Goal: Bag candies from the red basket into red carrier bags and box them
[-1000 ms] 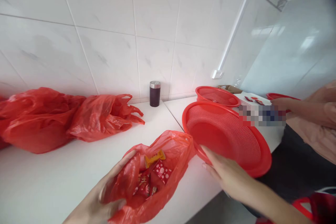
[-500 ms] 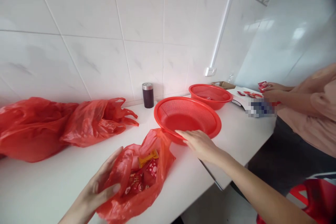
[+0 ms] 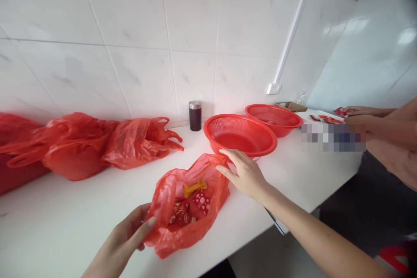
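Observation:
A red plastic bag (image 3: 192, 241) stands with its mouth spread on the white table. Inside it lie a yellow-wrapped snack (image 3: 194, 187), a red dotted packet (image 3: 202, 202) and a red packet with gold print (image 3: 180, 213). My left hand (image 3: 128, 234) grips the bag's left rim, thumb on the near side. At the far right rim is my right hand (image 3: 247, 176), its thumb inside the mouth and its fingers outside, closed around the film. Just behind that hand sits a red mesh basket (image 3: 239, 143).
Another red basket (image 3: 276, 121) holds a few small items. A dark tumbler (image 3: 195, 117) stands by the wall. Several red plastic bags (image 3: 137, 143) lie at the left. On the right, a co-worker's hands (image 3: 355, 115) hold a red packet, with more packets (image 3: 329, 119) nearby.
My right hand has moved off the basket's rim to the plastic bag's right rim. The bag's mouth is spread wider, and the view has swung slightly left.

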`<state>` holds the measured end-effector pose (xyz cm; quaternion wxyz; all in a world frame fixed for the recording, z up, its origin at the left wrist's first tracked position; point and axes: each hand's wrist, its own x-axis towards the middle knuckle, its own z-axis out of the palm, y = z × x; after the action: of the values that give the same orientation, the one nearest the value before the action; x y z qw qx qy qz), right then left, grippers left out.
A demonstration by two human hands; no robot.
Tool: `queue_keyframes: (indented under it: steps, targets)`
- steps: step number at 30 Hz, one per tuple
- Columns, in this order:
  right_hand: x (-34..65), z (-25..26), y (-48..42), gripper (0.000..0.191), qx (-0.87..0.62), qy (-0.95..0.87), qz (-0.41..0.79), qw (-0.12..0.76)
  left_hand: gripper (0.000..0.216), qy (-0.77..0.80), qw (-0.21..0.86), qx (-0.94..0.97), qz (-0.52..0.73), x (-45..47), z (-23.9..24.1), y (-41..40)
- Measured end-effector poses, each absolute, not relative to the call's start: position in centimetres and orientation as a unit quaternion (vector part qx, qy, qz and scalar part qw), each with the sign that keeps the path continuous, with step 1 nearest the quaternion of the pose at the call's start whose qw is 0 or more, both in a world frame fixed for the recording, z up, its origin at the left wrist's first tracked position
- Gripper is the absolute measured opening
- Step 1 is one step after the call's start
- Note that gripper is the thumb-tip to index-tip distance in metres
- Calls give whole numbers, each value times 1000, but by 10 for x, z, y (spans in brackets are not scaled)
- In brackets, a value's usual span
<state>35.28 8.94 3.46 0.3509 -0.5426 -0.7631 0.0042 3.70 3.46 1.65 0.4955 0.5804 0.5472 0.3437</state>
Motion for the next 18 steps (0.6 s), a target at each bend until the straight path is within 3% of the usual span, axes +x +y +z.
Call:
queue_keyframes:
  steps: [3,5,8,15,18]
  targets:
    - [356,28,88,56,-598,-745,111,273,28,538,485,586,363,33,22,30]
    - [361,28,92,45,-584,-742,227,237,26,533,485,562,406,28,26,31]
    - [367,51,101,25,-540,-736,307,271,24,506,500,500,494,18,41,37]
    - [357,156,112,21,-512,-736,176,407,7,345,500,443,659,18,114,62]
    - [347,177,117,21,-504,-750,134,408,11,339,468,463,672,24,132,72]
